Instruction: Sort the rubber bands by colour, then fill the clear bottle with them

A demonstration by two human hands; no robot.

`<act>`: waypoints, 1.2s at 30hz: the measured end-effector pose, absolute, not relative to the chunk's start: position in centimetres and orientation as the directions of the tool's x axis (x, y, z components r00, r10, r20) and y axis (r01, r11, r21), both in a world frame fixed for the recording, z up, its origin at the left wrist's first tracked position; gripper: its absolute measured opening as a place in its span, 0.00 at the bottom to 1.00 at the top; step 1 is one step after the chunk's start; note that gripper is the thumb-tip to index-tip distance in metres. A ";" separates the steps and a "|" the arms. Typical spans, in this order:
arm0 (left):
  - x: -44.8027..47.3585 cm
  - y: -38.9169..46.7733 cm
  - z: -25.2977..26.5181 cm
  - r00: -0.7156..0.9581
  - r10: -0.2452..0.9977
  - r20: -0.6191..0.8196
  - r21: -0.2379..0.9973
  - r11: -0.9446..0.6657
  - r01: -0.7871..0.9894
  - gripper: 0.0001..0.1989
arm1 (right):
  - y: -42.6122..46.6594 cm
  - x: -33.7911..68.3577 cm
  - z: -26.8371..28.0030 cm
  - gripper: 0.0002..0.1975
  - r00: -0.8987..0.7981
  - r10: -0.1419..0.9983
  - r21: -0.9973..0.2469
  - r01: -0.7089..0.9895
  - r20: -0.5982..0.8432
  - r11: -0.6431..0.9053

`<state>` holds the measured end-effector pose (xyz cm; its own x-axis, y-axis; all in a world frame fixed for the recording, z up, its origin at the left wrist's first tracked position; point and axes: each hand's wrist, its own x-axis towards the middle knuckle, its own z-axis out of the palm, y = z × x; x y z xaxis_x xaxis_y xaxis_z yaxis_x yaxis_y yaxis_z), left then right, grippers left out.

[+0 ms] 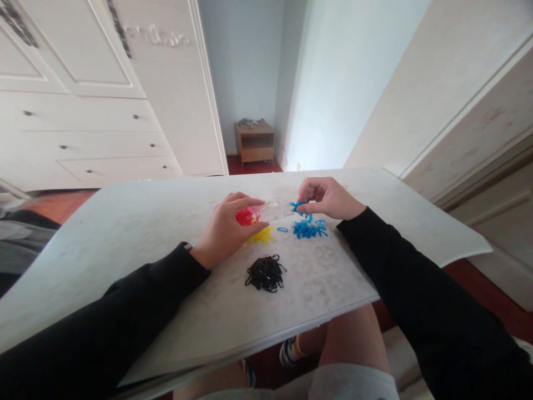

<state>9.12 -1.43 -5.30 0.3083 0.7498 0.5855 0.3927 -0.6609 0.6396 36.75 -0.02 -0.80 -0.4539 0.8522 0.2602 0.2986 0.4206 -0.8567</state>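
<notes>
My left hand [231, 222] grips the left part of a clear plastic box [277, 211], thumb on the near side and fingers on the far side. At the box's right end, my right hand [322, 199] pinches a bunch of blue rubber bands [298, 208]. A larger pile of blue bands [309, 228] lies just below that hand. Red bands [246, 216] show inside the curve of my left hand, with some pink beyond. Yellow bands [262, 235] lie under its thumb, partly hidden. One loose blue band [282, 229] rests between the yellow and blue piles.
Nearer to me, a pile of black rubber bands [266, 273] lies on the white table [328, 278]. White cabinets [95, 128] stand beyond the table on the left. A small wooden nightstand [255, 143] is in the far corner. My legs are under the near edge.
</notes>
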 end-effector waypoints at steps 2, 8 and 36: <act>9.1 -1.4 -5.3 0.307 0.752 0.584 0.640 -0.659 0.396 0.18 | 0.0 36.4 -1.0 0.20 -0.436 0.851 -0.847 0.294 0.293 0.443; 9.1 -1.4 -5.3 0.315 0.752 0.579 0.642 -0.659 0.391 0.18 | -0.3 35.7 -1.2 0.21 -0.366 0.856 -0.839 0.269 0.365 0.473; 9.1 -1.5 -5.2 0.279 0.735 0.618 0.615 -0.673 0.411 0.17 | -0.7 34.7 -1.0 0.15 -0.336 0.787 -0.761 0.240 0.517 0.603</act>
<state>9.12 -1.47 -5.16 0.2787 0.7355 0.6176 0.4110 -0.6725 0.6155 34.68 -0.69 -1.03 -0.3364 0.7869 0.5174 0.2404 0.6029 -0.7607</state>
